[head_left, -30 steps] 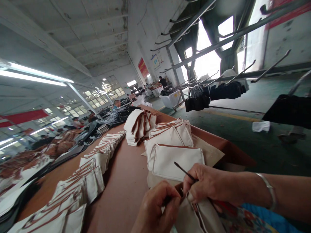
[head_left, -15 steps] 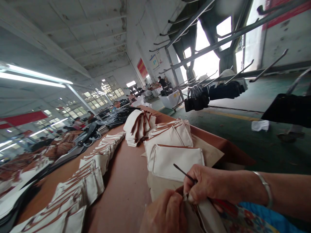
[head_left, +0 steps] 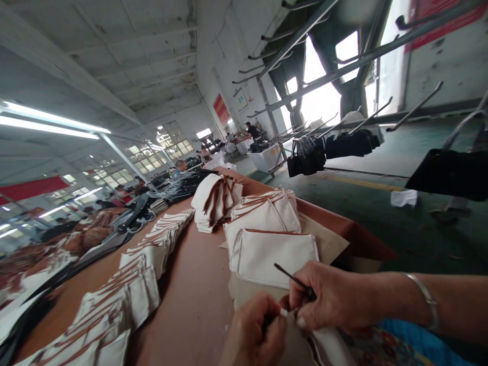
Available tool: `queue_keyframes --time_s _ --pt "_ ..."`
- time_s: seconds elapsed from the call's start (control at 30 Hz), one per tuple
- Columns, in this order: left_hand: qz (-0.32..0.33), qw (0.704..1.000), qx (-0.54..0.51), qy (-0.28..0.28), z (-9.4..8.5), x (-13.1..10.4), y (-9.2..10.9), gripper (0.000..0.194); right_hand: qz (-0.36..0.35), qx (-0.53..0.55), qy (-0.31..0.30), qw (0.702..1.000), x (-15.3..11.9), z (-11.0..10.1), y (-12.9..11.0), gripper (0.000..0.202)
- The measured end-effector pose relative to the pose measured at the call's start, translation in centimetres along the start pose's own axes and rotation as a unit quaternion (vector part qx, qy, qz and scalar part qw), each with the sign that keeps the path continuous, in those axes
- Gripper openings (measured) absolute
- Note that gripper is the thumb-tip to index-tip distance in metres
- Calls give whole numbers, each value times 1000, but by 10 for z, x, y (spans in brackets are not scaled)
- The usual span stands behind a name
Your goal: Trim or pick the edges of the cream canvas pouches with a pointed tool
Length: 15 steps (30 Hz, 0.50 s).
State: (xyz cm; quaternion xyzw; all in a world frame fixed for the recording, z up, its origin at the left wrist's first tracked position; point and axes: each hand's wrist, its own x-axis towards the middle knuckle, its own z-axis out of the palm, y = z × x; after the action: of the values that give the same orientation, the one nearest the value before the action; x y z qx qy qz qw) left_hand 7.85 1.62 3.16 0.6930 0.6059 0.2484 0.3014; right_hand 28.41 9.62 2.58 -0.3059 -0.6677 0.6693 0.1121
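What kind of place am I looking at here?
Most likely a bag-making workshop: rows of cream pouches with brown trim lie along a long brown table, dark bags hang on overhead rack hooks, and other workers sit farther down the hall.

Stacked cream pouches [head_left: 263, 223] on a brown table [head_left: 198, 295]; black bags [head_left: 305, 162] hang on racks

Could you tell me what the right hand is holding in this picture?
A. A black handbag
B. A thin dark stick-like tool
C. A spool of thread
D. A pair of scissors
B: the right hand pinches a thin dark tool that juts up and to the left from its fingers, over the white pouch on the table.
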Motion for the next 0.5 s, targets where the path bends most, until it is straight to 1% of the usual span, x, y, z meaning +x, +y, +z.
queue_keyframes --time_s 0.07,0.1,0.17,0.23,0.3,0.37,0.43,0.5 --pt "-37 996 -74 -34 -1 2 2 28 8 0 18 1000 1 -1 -4 27" --pt "-50 993 -94 -45 -1 3 3 32 9 -5 23 1000 1 -1 -6 27" --pt "-80 990 -98 -56 1 5 5 37 9 -12 28 1000 3 -1 -5 25" --pt "-117 987 -98 -56 5 7 7 37 -11 -10 27 1000 4 -1 -3 22" --pt "-146 981 -115 -51 8 7 11 35 -52 -14 27 998 5 -1 0 18" --pt "-156 976 -141 -47 11 7 15 32 -88 -31 34 995 4 -1 1 15" --pt "-146 977 -152 -34 13 6 17 27 -113 -57 40 991 2 0 2 13" --pt "-133 980 -147 -8 16 5 18 22 -153 -106 54 981 1 2 4 14"
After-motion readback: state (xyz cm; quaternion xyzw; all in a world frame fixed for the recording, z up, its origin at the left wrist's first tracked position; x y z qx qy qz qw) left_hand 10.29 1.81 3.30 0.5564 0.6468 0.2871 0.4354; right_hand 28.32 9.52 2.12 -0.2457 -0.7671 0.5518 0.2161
